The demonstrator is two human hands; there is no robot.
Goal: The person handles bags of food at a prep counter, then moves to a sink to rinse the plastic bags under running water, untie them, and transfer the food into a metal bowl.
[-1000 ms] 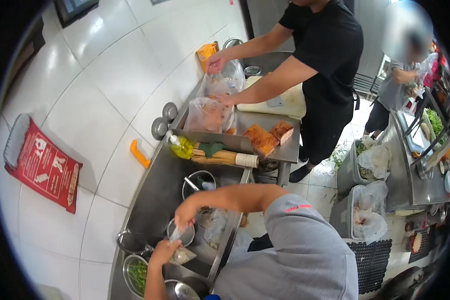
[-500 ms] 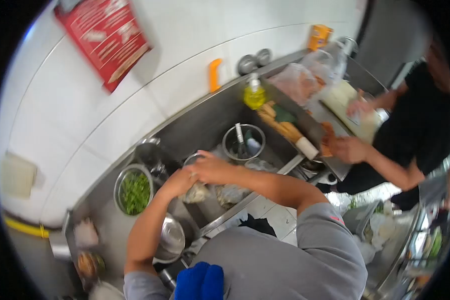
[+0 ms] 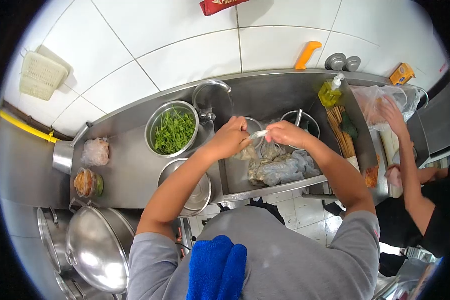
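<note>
Over the sink point(image 3: 240, 185), my left hand point(image 3: 230, 138) is closed on one side of the twisted neck of a small clear plastic bag point(image 3: 246, 152). My right hand point(image 3: 285, 133) pinches the other end of that neck. The bag's pale contents hang below my left hand and cannot be made out. Several filled plastic bags point(image 3: 280, 169) lie in the basin just beneath. A metal bowl point(image 3: 310, 123) with a handled tool in it stands behind my right hand, and the faucet point(image 3: 205, 116) is behind my left hand.
Left of the faucet stands a bowl of green leaves point(image 3: 174, 131), with a metal lid point(image 3: 197, 187) before it. Large pots point(image 3: 97, 249) are at lower left. A soap bottle point(image 3: 330, 92) and bundled sticks point(image 3: 341, 132) sit at right. A co-worker's arms point(image 3: 410, 165) reach in beyond.
The view has swung left, showing the pots and the left counter. My hands, together half a second ago, are now apart with the bag's neck stretched between them. The co-worker's hand is at the plastic bags.
</note>
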